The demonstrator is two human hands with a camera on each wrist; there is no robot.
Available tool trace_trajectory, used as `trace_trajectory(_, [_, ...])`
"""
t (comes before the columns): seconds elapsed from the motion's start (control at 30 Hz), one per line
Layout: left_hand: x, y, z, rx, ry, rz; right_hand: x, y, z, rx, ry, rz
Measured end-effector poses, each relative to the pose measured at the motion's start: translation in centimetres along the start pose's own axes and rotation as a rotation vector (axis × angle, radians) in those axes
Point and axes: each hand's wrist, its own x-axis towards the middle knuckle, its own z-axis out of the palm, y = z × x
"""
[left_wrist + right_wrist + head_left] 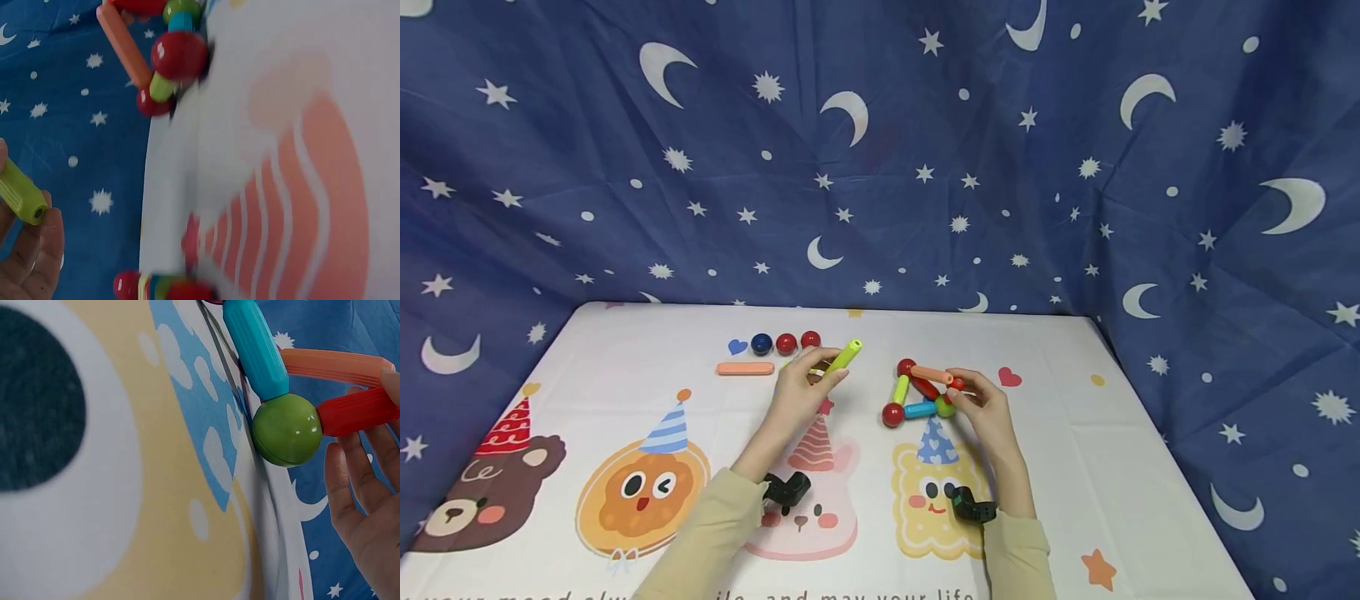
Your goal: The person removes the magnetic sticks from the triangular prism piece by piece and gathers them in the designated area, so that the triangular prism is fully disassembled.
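Observation:
My left hand (797, 396) pinches a yellow-green magnetic stick (846, 356), tilted above the table. The right hand (988, 408) holds the upper ends of a red stick (359, 412) and an orange stick (931, 375) at a frame of magnetic sticks and balls. In that frame, a blue stick (920, 410) links a green ball (945, 407) with a red ball (892, 415). Another yellow-green stick (901, 389) leads to a farther red ball (906, 367). The red stick in the right hand rises from the green ball. Fingers partly hide where the held ends meet.
A dark blue ball (762, 344) and two red balls (786, 344) stand in a row at the back. An orange stick (745, 368) lies before them. More pieces are partly hidden behind the left hand. A starry blue curtain (895, 208) hangs behind the printed tablecloth (1060, 467).

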Motion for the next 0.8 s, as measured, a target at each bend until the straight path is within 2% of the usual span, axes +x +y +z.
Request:
trace_trajectory(0.1, [-0.1, -0.7, -2.0, 0.086, 0.001, 0.036, 0.0, -0.1, 0.0, -0.004, -0.003, 0.020])
trace_trajectory(0.3, [-0.4, -2.3, -5.6, 0.244, 0.001, 0.066, 0.0, -0.3, 0.0, -0.005, -0.003, 0.050])
trace_trajectory(0.53, [-0.4, -4.5, -8.5, 0.420, 0.026, 0.105, -0.1, -0.3, 0.1, -0.007, 0.010, 0.031])
trace_trajectory(0.67, [-0.4, -5.8, -9.9, 0.513, -0.001, 0.129, -0.1, -0.3, 0.1, -0.009, 0.013, 0.018])
trace_trajectory(0.8, [-0.4, -6.7, -11.1, 0.613, -0.070, 0.135, -0.1, -0.2, 0.1, -0.012, 0.013, 0.012])
